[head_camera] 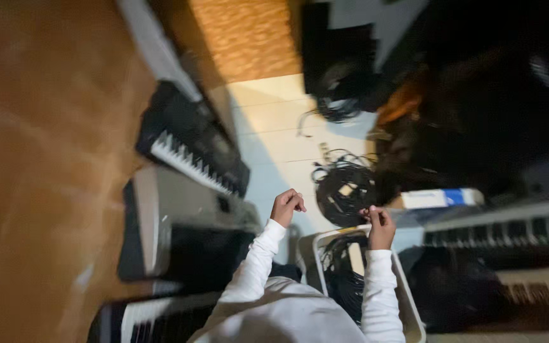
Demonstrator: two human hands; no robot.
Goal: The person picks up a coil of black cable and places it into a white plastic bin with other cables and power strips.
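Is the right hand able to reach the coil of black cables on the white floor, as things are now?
Probably yes. The right hand is raised just beside the coil of black cables on the white floor, and nothing lies between them. The white bin sits lower in the picture, out of the way. The picture is blurred.

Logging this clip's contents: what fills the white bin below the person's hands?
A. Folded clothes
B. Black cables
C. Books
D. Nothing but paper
B: the white bin holds a tangle of black cables, just below the right hand, while the left hand is raised beside it with curled fingers; a second coil of cables lies on the tiled floor beyond.
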